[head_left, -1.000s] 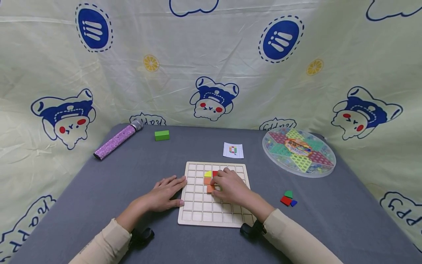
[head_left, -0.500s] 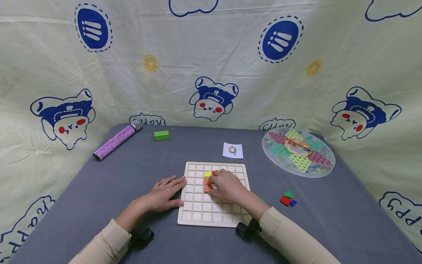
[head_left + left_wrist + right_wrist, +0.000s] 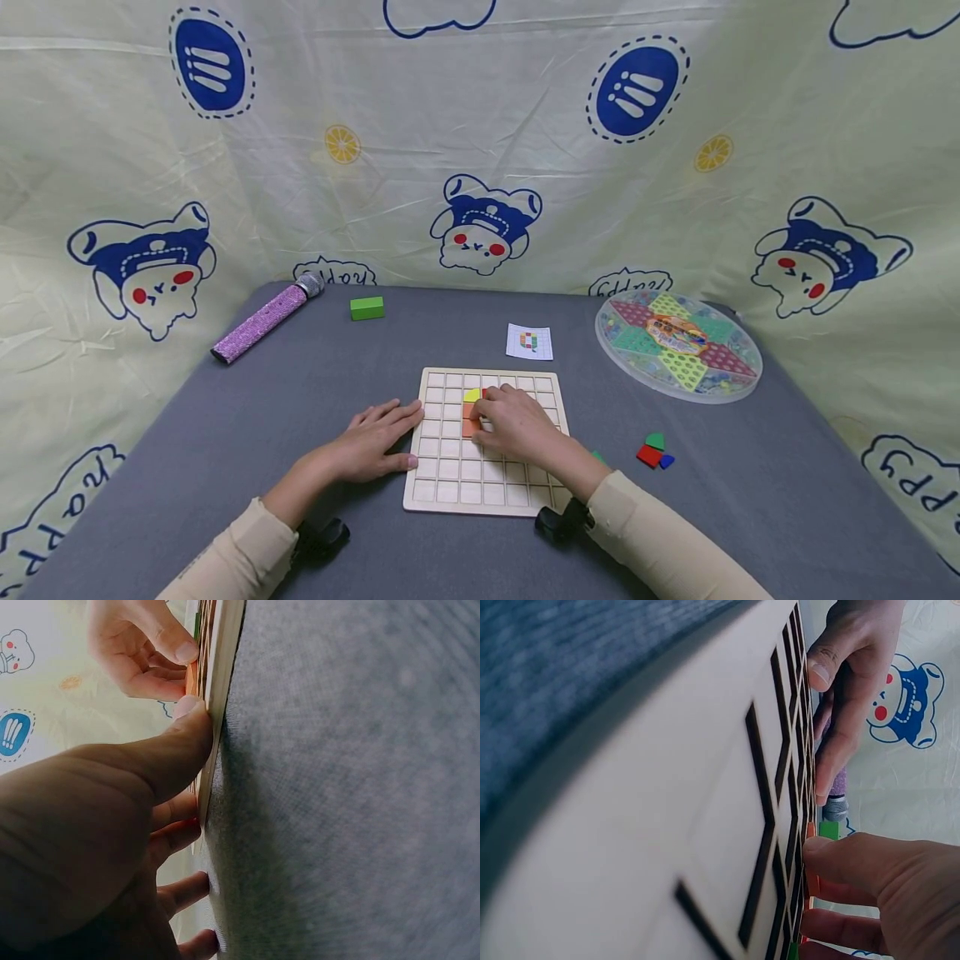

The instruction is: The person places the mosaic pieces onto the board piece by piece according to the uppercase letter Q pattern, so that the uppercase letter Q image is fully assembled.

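Observation:
A wooden grid board (image 3: pixel 442 492) lies flat on the table. My left hand (image 3: pixel 378 437) rests at its left edge, fingers straight and spread, thumb on the rim. Over the middle of the board, my right hand (image 3: pixel 517 423) pinches an orange square tile (image 3: pixel 470 428) with thumb and fingers; the tile sits in a cell. Just above it are another orange tile (image 3: pixel 468 411) and a yellow tile (image 3: pixel 472 396) with a cut corner. A red tile (image 3: pixel 485 392) is mostly hidden behind the right fingers. In the right wrist view, the thumb touches the orange tile (image 3: pixel 813 883).
Right of the board lie loose green (image 3: pixel 656 441), red (image 3: pixel 649 456) and blue (image 3: pixel 667 461) tiles, plus a partly hidden green piece (image 3: pixel 597 456). Behind stand a pattern card (image 3: pixel 529 342), a round game box (image 3: pixel 678 346), a green block (image 3: pixel 367 308) and a purple glittery microphone (image 3: pixel 266 323).
My right hand has shifted slightly left, bringing the orange tile into line below the other orange one. The left hand stays in place.

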{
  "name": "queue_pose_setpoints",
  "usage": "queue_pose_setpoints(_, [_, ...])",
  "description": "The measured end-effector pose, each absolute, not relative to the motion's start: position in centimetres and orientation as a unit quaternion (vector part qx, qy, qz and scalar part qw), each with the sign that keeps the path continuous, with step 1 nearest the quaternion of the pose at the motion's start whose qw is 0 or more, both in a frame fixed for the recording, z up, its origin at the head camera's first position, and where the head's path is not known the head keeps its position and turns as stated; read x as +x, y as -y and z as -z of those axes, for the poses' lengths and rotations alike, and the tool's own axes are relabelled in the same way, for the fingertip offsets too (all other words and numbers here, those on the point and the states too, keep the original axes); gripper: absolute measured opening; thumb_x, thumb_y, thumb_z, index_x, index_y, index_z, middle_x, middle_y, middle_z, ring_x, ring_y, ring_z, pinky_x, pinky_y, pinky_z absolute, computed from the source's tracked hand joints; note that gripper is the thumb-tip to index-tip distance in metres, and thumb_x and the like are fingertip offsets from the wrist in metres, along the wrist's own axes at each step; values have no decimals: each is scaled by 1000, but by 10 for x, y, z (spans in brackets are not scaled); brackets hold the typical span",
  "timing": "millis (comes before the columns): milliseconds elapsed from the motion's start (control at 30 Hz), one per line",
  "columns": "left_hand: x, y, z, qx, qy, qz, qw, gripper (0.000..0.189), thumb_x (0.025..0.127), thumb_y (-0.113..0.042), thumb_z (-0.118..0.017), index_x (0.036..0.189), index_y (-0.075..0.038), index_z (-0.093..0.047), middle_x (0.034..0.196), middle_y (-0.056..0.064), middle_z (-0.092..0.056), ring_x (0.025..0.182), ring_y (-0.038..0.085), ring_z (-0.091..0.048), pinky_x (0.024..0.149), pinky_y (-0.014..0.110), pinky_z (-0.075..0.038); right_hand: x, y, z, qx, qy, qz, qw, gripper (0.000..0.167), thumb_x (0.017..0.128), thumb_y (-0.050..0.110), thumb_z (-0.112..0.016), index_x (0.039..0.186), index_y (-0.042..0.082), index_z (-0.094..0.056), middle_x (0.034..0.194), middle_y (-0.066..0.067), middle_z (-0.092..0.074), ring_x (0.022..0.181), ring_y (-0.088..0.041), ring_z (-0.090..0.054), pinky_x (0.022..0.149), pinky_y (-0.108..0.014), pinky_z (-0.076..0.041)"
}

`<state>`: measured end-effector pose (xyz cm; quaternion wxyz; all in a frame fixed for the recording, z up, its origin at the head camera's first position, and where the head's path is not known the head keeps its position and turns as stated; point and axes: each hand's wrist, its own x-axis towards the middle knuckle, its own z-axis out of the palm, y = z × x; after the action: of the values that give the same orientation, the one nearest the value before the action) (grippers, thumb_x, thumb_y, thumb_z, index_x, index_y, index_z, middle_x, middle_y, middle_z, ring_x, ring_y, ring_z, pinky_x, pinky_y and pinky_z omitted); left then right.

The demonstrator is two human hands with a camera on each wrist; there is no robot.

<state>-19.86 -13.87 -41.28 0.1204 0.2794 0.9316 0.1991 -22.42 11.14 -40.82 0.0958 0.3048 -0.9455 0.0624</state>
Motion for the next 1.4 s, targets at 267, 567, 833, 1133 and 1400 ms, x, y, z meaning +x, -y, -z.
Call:
queue_pose_setpoints(267, [-198,138,412,281,-931,-201,120,69,93,-40,-56,149,-10,-30,156,8,-28,145,38,-18,109,64,-14,-223,-112,408,302,947,-67,89,12,77,29,-76,85,21,-70,79,6,-59,72,-10,-48,61,-24,-36])
queue_pose_setpoints(567, [-197,139,411,282,-930,-203,119,69,93,-40,-56,149,-10,-29,156,8,-27,145,38,-17,110,64,-14,-217,-126,401,305,942,-89,109,16,77,28,-75,89,19,-71,87,4,-64,74,-13,-49,62,-25,-37])
queue_pose_setpoints(833, [-197,138,411,280,-930,-206,122,69,93,-39,-57,149,-11,-29,156,8,-27,145,38,-17,109,65,-14,-209,-160,394,270,950,-98,120,25,76,29,-77,96,15,-72,93,1,-65,85,-17,-54,73,-35,-44])
queue_pose_setpoints(1133, [-198,140,412,274,-931,-205,128,70,93,-40,-56,149,-12,-28,157,7,-26,145,37,-16,109,66,-14,-200,-206,389,227,963,-99,105,27,78,29,-76,99,12,-71,95,-1,-63,92,-21,-55,79,-42,-44])
queue_pose_setpoints(1400, [-199,141,413,281,-930,-202,123,70,93,-40,-56,149,-11,-28,157,8,-26,145,38,-17,109,65,-14,-188,-239,393,215,967,-100,96,24,78,27,-76,97,14,-71,93,0,-63,89,-19,-53,76,-40,-43])
